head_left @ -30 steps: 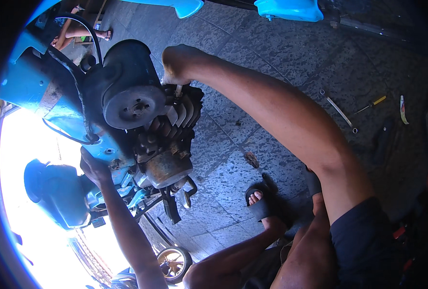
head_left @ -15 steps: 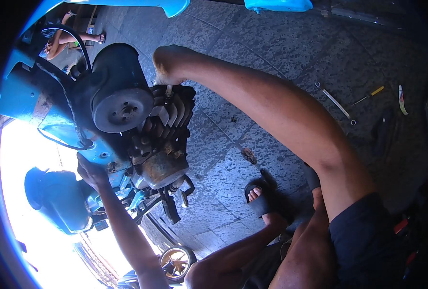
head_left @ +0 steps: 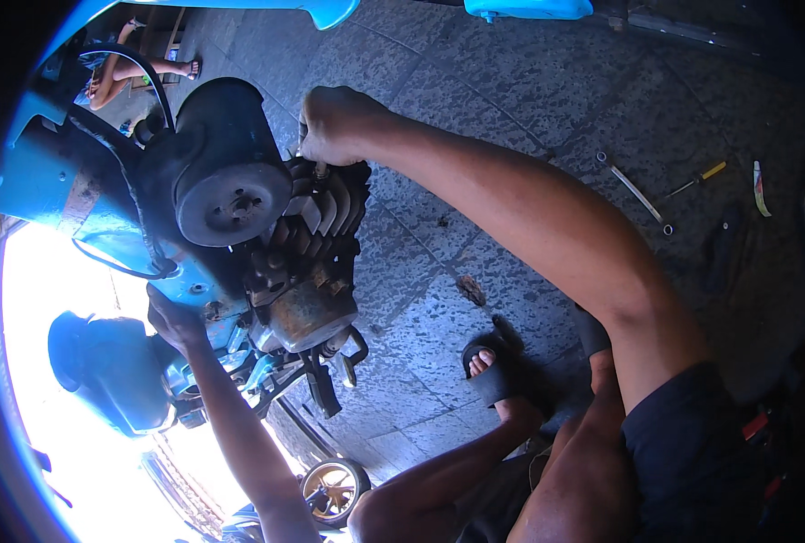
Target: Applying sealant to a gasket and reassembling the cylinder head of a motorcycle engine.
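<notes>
My right hand (head_left: 337, 125) is closed in a fist above the finned engine cylinder (head_left: 325, 213). Whatever its fingers hold is mostly hidden; a short pale metal stub (head_left: 320, 169) shows just under it, between hand and fins. Beside that hand is a round black housing (head_left: 232, 206) with a dished cover. My left hand (head_left: 176, 324), in shadow, grips the lower edge of the blue motorcycle frame (head_left: 196, 282); some of its fingers are hidden. Below the fins sits a rusty, rounded engine cover (head_left: 307, 319).
On the stone floor to the right lie a wrench (head_left: 633, 193), a yellow-handled screwdriver (head_left: 697, 179) and a small tube (head_left: 761, 188). A blue headlight housing (head_left: 113, 373) is at lower left, a wheel (head_left: 334, 491) near the bottom. Another person's leg (head_left: 153, 67) shows far left.
My right fist has rolled over at the wrist and shifted slightly right, so its knuckles now show. My left hand keeps its place on the frame.
</notes>
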Tool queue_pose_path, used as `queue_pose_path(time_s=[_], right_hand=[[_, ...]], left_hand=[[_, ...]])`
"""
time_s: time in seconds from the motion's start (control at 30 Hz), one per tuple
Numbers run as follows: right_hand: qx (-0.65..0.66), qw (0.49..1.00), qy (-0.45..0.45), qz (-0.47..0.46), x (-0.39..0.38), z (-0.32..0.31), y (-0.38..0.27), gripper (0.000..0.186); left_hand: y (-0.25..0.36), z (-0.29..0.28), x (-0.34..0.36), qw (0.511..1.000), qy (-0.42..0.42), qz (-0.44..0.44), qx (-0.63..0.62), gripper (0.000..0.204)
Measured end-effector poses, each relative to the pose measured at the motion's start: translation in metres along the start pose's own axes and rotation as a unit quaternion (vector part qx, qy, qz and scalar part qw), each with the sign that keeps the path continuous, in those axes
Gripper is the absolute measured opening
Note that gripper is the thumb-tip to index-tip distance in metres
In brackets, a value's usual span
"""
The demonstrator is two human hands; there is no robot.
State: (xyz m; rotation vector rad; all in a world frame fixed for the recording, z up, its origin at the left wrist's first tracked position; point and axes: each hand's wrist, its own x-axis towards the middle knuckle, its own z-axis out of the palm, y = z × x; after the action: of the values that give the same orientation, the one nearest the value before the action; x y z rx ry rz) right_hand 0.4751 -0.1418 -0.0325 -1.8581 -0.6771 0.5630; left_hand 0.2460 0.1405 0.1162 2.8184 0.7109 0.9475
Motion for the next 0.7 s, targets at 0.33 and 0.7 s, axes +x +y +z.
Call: queue_pose_path(time_s=[0.33,0.7], right_hand=[[-0.041,0.997,-0.068,0.0,0.003,-0.009,-0.002,0.033],[0.027,0.986,-0.115,-0.116,0.028,-0.004,0.013,0.033]], left_hand=[[0.012,-0.001,0.0,0.996,-0.022,-0.075,-0.043,0.062],[-0.006,0.002,0.0,0.999,0.004,-0.041,0.007,0.064]])
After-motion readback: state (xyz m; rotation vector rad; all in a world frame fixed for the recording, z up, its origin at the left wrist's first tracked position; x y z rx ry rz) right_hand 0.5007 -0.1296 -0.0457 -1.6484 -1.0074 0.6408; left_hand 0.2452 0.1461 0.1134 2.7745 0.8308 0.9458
